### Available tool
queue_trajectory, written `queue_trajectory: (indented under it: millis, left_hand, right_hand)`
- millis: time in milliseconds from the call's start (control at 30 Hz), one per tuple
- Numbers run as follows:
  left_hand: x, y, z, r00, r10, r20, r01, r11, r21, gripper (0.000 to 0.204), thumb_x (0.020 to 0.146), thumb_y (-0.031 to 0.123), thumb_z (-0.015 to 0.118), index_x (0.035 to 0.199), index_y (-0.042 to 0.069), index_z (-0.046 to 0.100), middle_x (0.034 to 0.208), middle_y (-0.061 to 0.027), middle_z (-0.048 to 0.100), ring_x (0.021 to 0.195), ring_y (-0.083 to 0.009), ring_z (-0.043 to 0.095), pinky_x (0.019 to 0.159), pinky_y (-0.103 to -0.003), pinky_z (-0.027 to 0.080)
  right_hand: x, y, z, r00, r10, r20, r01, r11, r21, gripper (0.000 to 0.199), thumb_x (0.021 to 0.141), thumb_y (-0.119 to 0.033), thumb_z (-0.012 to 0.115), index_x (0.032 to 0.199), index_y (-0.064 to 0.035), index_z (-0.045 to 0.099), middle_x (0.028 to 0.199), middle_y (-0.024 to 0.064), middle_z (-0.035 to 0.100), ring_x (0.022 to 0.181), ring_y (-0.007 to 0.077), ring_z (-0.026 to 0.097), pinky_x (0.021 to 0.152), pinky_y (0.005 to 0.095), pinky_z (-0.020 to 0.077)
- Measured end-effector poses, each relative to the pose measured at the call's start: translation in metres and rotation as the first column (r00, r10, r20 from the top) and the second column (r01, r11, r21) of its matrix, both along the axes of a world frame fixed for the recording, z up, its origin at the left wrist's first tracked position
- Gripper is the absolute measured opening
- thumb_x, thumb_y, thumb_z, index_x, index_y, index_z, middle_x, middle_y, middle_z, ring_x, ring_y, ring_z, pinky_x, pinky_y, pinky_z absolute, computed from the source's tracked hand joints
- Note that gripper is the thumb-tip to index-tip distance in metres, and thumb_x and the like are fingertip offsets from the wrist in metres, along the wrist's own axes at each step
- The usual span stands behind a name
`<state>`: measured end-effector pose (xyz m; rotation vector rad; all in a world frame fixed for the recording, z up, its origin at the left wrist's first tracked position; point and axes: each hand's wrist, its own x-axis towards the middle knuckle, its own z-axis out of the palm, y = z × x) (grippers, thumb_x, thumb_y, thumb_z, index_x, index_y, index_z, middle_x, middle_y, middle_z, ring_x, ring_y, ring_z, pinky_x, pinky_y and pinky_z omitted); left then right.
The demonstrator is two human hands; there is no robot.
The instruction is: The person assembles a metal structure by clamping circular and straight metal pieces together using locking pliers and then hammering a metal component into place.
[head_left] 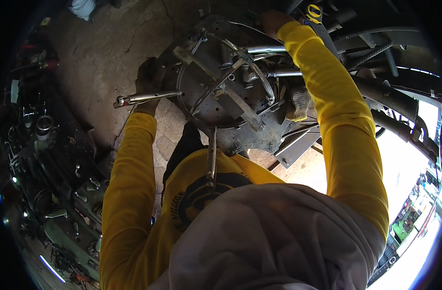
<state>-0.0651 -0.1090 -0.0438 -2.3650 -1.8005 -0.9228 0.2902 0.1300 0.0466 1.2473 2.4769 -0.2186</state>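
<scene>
Round metal plate (221, 92), greasy and ribbed with bars, sits ahead of the person's chest beneath a vehicle frame (390, 96). Left hand (151, 82) closes around a ratchet wrench (143, 98) at its rim; right hand (274, 21) grips the far edge. Step in hand, apparently: turning a fastener; next calls for steady counter-hold.

Round steel plate (221, 96): dull grey, rust-brown patches, crossed by grey bars. Left of it: silver ratchet (143, 98), dark grimy left hand (148, 79). Sleeves (129, 193) bright yellow. Floor (105, 48) mottled brown-grey.
</scene>
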Motion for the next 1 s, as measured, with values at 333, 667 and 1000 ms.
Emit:
queue_trajectory:
  millis: [333,667,1000]
  left_hand:
    - [-0.002,-0.007,-0.004,0.915,0.160,0.370,-0.093,0.977,-0.191,0.054,0.091,0.022,0.067,0.135,-0.002,0.045,0.133,-0.0176,0.050,0.126,-0.0279,0.049,0.108,-0.037,0.039]
    - [0.022,-0.001,0.019,0.512,0.404,0.758,-0.089,0.902,-0.421,0.055,0.089,0.019,0.072,0.133,-0.001,0.046,0.133,-0.0130,0.053,0.123,-0.0227,0.051,0.107,-0.034,0.040]
    - [0.020,0.001,0.014,0.611,0.355,0.707,-0.105,0.922,-0.373,0.055,0.087,0.024,0.074,0.130,-0.001,0.050,0.126,-0.0147,0.057,0.119,-0.0235,0.055,0.103,-0.034,0.044]
  right_hand:
    - [-0.018,-0.004,-0.013,0.992,-0.061,-0.109,0.069,0.996,0.064,0.030,0.089,-0.011,0.053,0.113,-0.0126,0.069,0.112,0.0186,0.068,0.105,0.0335,0.066,0.092,0.0439,0.0530]
    - [-0.016,0.001,-0.018,0.994,-0.113,-0.008,0.113,0.981,0.155,0.026,0.090,-0.017,0.053,0.101,-0.0018,0.071,0.105,0.0217,0.069,0.098,0.0354,0.068,0.082,0.0438,0.0567]
    - [0.015,-0.082,0.091,0.677,-0.375,-0.633,0.044,0.879,-0.474,0.024,0.091,-0.020,0.065,0.101,0.0025,0.067,0.093,0.0102,0.069,0.089,0.0188,0.067,0.083,0.0329,0.0541]
